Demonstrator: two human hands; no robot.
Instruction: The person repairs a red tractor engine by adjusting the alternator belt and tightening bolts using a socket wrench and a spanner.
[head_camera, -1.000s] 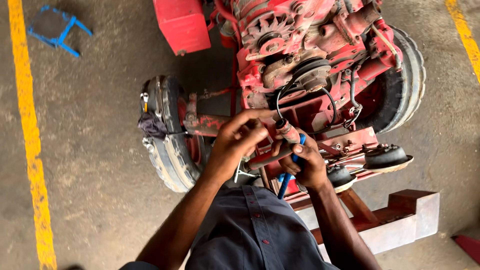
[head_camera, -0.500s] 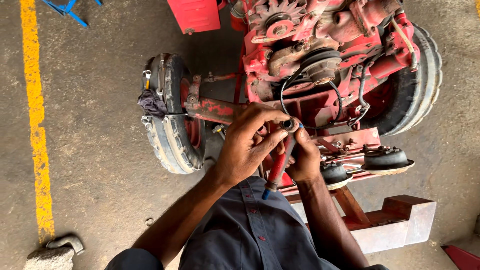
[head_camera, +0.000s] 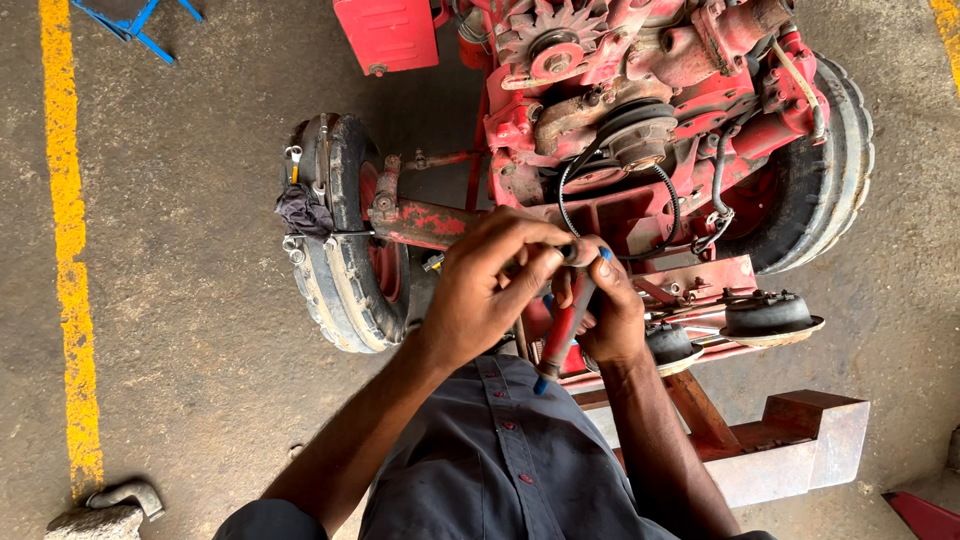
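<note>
The left hand (head_camera: 480, 290) and right hand (head_camera: 612, 318) meet over the red tractor (head_camera: 640, 150), both closed around a red-handled tool (head_camera: 562, 330) (blue-tipped), its working end hidden under the fingers. The job looks mid-way: a black belt (head_camera: 612, 222) hangs loose beneath the pulley (head_camera: 640, 135).

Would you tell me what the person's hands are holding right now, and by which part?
The right hand grips a red-and-blue-handled tool near the top of its handle. The left hand pinches its upper end at the fingertips; what sits there is hidden.
</note>
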